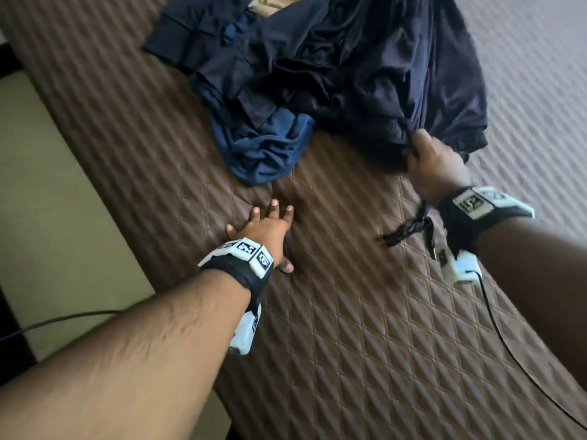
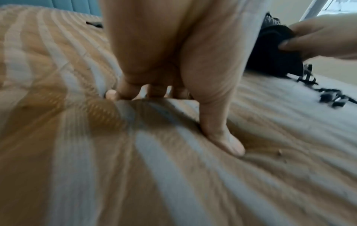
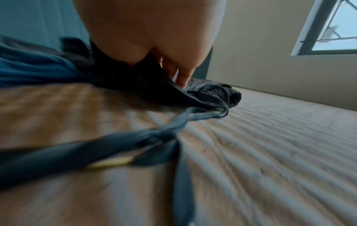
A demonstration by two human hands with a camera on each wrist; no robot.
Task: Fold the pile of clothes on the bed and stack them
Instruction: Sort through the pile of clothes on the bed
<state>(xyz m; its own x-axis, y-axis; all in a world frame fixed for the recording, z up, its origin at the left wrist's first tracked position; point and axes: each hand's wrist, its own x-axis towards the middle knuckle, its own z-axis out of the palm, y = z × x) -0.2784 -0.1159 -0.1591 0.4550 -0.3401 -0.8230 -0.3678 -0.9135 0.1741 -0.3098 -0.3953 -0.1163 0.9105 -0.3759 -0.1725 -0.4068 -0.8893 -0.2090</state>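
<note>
Head view: patterned markers on wristbands, unreadable

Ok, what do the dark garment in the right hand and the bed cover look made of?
Dark garment: thin navy woven or knit fabric, matte, judging by its soft crumpled folds; the right hand grips its edge. Bed cover: brown quilted textile with a slight sheen, shown by stitched diamond and rib lines; exact fibre cannot be told.
</note>
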